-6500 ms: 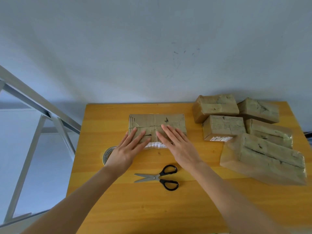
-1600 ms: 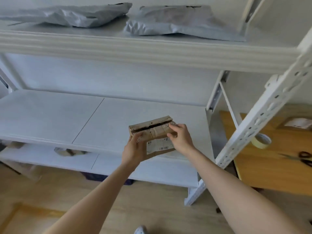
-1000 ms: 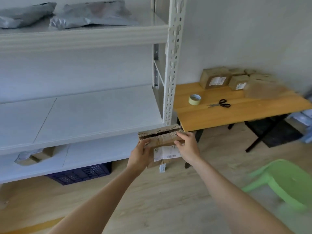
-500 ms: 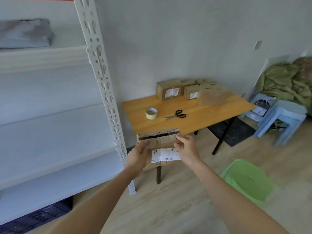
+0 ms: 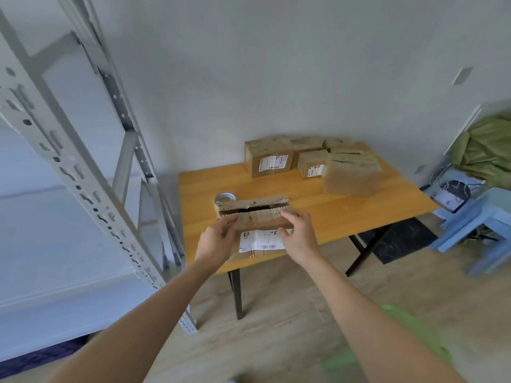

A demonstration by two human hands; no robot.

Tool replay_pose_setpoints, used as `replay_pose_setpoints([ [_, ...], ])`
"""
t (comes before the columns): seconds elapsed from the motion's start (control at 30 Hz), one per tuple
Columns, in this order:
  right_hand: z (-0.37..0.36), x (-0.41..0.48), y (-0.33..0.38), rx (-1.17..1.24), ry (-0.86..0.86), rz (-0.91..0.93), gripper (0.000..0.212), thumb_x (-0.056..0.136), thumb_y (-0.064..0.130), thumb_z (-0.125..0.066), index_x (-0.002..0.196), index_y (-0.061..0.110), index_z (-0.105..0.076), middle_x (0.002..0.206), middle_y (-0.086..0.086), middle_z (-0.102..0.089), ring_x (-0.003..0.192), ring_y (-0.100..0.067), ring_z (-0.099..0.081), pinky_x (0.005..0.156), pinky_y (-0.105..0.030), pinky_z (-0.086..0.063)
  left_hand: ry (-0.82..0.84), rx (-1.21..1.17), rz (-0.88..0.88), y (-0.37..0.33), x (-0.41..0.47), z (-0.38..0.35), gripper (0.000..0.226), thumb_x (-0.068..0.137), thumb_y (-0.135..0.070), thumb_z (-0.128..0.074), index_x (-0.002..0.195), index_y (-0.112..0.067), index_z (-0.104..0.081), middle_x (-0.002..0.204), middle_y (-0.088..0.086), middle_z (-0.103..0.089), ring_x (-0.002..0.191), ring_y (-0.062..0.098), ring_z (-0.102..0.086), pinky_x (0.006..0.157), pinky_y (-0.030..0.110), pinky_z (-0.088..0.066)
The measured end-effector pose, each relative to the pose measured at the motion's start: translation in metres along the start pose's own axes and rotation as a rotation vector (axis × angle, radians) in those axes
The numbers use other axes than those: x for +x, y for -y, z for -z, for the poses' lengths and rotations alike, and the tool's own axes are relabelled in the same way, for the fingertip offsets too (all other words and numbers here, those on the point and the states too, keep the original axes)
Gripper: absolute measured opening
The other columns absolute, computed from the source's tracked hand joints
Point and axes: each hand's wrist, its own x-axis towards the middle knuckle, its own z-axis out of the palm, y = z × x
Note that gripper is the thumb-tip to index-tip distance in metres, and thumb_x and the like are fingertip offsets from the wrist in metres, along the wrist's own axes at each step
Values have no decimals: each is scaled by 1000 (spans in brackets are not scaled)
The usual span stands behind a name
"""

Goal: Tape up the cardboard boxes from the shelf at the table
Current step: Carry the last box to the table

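Holds box (image 5: pixel 257 217) w/ both hands, up in the air over near-L corner of table (image 5: pixel 359 205), not touching it. Grips L end w/ L hand (image 5: pixel 214 241): fingers curled up onto front face near top edge, palm against the end. Grips R part w/ R hand (image 5: pixel 300 236): fingers hooked over top front edge, thumb pressed on front face. Both grips narrow, closed on the cardboard, box level btwn them.

Shows 2 top flaps apart, dark gap along the seam, ragged corrugated edges. Carries white label (image 5: pixel 261 240) on front face, btwn the 2 hands, R thumb at its edge.

Hides most of tape (image 5: pixel 224 197) behind its top-L corner; roll flat on table. Leaves other boxes (image 5: pixel 269 160) grouped at far-R of table by the wall, 2 w/ white labels facing cam.

Stands close to shelf (image 5: pixel 69 167) at L, just beside table. At R on floor: blue stool (image 5: pixel 481 217), green bag (image 5: pixel 489 150) behind it; blurred green chair (image 5: pixel 414 335) below R arm.
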Motion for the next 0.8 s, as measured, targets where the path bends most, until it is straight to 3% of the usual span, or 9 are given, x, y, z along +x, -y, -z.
replay_pose_setpoints([
  [0.07,2,26,-8,4,3,-9,47,97,8,-57,143,14,-49,138,-3,-37,126,-15,-43,92,-8,-28,-3,8,1,-3,26,-9,31,99,-30,-50,129,-29,-58,93,-14,-63,81,26,-66,60,36,-54],
  [0.13,3,54,-15,1,7,-17,47,97,9,-58,143,15,-49,141,-5,-35,130,-18,-42,95,-11,-29,-2,13,-13,-5,55,-18,31,100,-29,-49,129,-28,-57,91,-13,-63,64,21,-59,48,27,-42],
  [0.23,3,101,-23,-26,21,-24,48,97,9,-58,143,15,-48,141,-5,-35,127,-16,-43,94,-9,-28,3,-10,-37,-5,101,-32,31,100,-27,-48,130,-26,-57,106,-6,-64,74,13,-59,56,27,-41],
  [0.4,-6,179,-36,-31,20,-61,48,95,6,-59,142,13,-50,141,-6,-37,129,-19,-43,100,-14,-32,-4,-59,-20,-2,177,-52,30,99,-21,-50,128,-22,-58,104,-11,-60,88,10,-57,81,33,-51],
  [0.53,-14,236,-46,19,2,-101,50,95,4,-57,142,18,-48,140,-5,-40,132,-18,-40,107,-22,-34,16,-21,-6,7,240,-67,31,100,-22,-47,130,-26,-56,109,-10,-58,83,8,-55,63,19,-43],
  [0.63,-21,273,-55,57,-33,-105,48,95,4,-57,139,20,-49,138,-5,-42,132,-20,-42,111,-36,-37,23,-51,-28,13,278,-77,33,100,-17,-47,130,-29,-54,121,-12,-57,83,-5,-53,62,7,-42],
  [0.73,-27,298,-67,70,-41,-120,47,95,6,-57,140,19,-48,139,-4,-40,131,-21,-43,111,-38,-38,22,-59,18,20,304,-89,37,100,-16,-47,134,-32,-48,112,-4,-61,64,4,-52,48,15,-42],
  [0.8,-29,309,-76,65,-26,-140,48,96,6,-57,141,19,-47,142,-4,-39,135,-19,-39,113,-37,-36,36,-78,29,26,317,-98,45,100,-17,-48,139,-37,-41,97,1,-60,58,10,-47,49,21,-40],
])
